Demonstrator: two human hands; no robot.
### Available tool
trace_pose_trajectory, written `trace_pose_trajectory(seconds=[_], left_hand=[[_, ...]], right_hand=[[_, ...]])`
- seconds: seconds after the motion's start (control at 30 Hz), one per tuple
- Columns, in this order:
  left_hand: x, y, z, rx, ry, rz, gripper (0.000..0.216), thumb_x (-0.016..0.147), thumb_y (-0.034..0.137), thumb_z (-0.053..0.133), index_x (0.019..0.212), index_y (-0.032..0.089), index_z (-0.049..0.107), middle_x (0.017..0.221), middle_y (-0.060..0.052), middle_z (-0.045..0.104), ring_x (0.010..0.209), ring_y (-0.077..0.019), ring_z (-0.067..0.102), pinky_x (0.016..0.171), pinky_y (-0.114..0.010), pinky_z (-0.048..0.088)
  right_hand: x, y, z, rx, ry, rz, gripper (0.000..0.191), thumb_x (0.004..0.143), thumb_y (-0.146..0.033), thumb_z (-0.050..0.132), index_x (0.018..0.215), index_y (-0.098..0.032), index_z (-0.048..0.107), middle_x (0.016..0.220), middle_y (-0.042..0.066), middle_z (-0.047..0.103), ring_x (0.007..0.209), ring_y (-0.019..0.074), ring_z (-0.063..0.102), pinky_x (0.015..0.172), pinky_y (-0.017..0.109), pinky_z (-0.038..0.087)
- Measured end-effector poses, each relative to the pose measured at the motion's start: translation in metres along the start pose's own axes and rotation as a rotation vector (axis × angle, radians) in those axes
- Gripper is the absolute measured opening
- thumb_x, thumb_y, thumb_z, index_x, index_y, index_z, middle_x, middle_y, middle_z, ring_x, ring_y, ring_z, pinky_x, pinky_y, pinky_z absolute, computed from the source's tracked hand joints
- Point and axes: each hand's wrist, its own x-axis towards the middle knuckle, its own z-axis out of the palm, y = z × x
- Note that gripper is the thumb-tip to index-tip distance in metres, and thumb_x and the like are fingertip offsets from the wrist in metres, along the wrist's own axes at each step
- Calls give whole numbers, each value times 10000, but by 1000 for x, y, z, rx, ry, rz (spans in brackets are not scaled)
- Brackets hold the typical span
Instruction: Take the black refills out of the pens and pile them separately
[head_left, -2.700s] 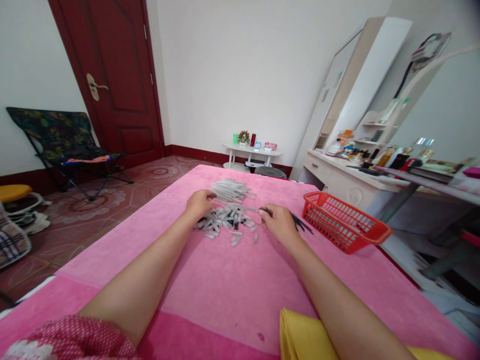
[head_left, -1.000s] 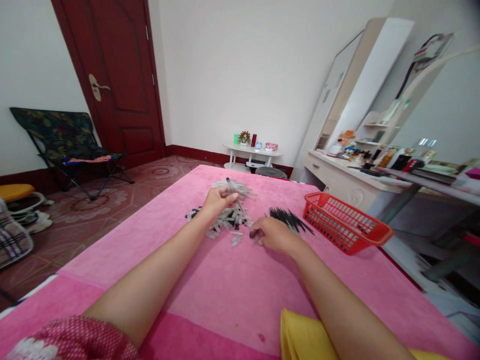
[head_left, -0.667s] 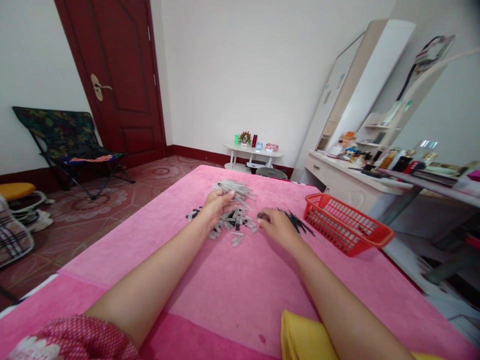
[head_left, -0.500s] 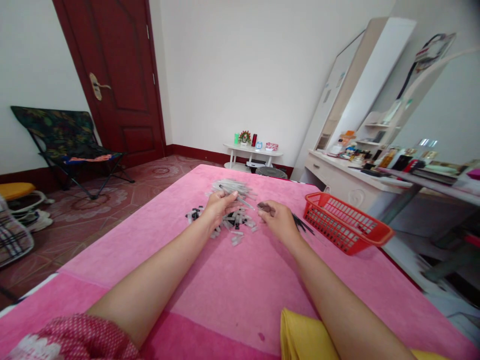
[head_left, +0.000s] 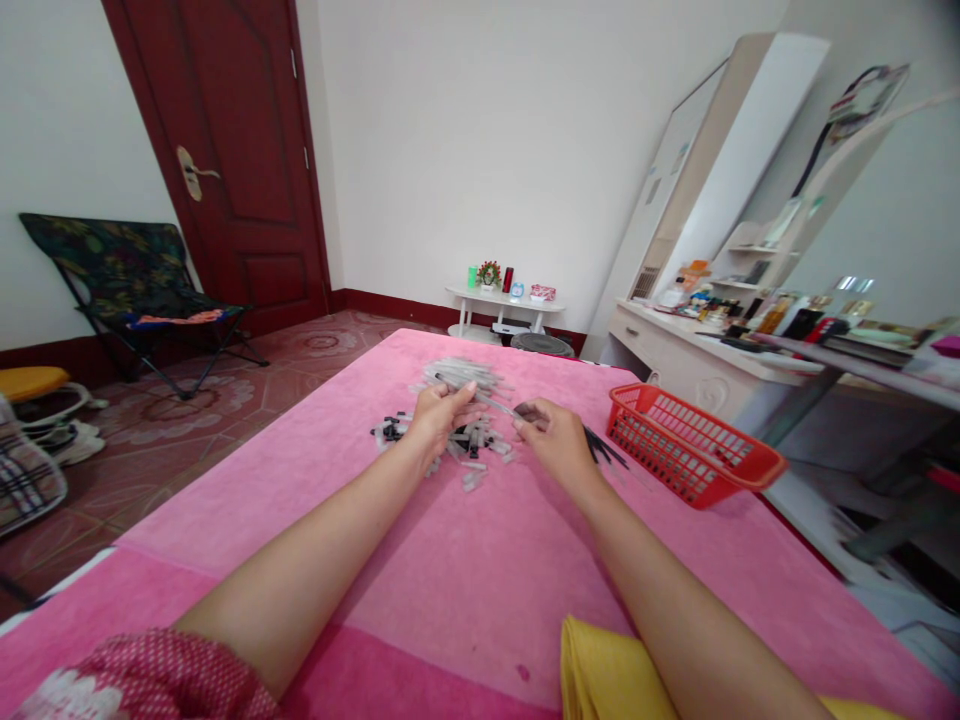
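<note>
My left hand [head_left: 439, 415] is closed round a thin clear tube [head_left: 491, 402] that points right toward my right hand [head_left: 553, 438]. The right hand's fingertips are pinched on a small dark piece at the tube's end. Both hands hover over a heap of small grey and black caps [head_left: 469, 445] on the pink cloth [head_left: 450, 560]. A pile of clear tubes [head_left: 465, 373] lies just beyond the left hand. Thin black sticks [head_left: 600, 447] lie to the right of my right hand.
A red plastic basket [head_left: 694, 440] stands at the right of the pink cloth. A yellow cloth [head_left: 600, 670] lies at the near edge. Beyond are a folding chair [head_left: 127, 285], a dark red door, a small white table and a dressing table with bottles.
My left hand picked a clear tube from the far pile and turned it rightward. My right hand took a small piece from the heap and brought it to the tube's end.
</note>
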Motion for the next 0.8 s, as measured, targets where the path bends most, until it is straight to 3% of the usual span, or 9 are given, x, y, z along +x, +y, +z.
trace_pose_trajectory(seconds=[0.27,0.47,0.63,0.8], left_hand=[[-9,-12,12,-51,-74,-85,158,701,164,718,757,93,588,704,-71,690,650,-189,690,661,-289,579],[-15,-12,15,-114,-21,-136,159,681,89,710,710,111,555,666,-43,673,664,-191,690,723,-325,582],[-15,-11,13,-63,-77,-64,259,631,103,747,714,138,503,623,-9,642,630,-192,682,670,-333,584],[-15,-14,9,5,-160,29,382,548,220,817,734,152,489,618,-1,639,597,-183,666,603,-320,572]], right_hand=[[-6,-14,-9,-281,43,-90,171,774,-192,487,779,-180,657,750,55,677,695,175,608,627,243,420],[-9,-20,-11,-393,55,-124,186,761,-169,480,765,-185,666,744,54,677,682,168,595,636,246,378],[-5,-13,-12,-342,-17,-25,205,752,-202,476,594,-186,607,551,5,593,543,134,527,544,235,333],[2,-7,-14,-79,-225,171,239,767,-239,455,564,-181,566,458,-9,535,397,112,452,440,225,316]])
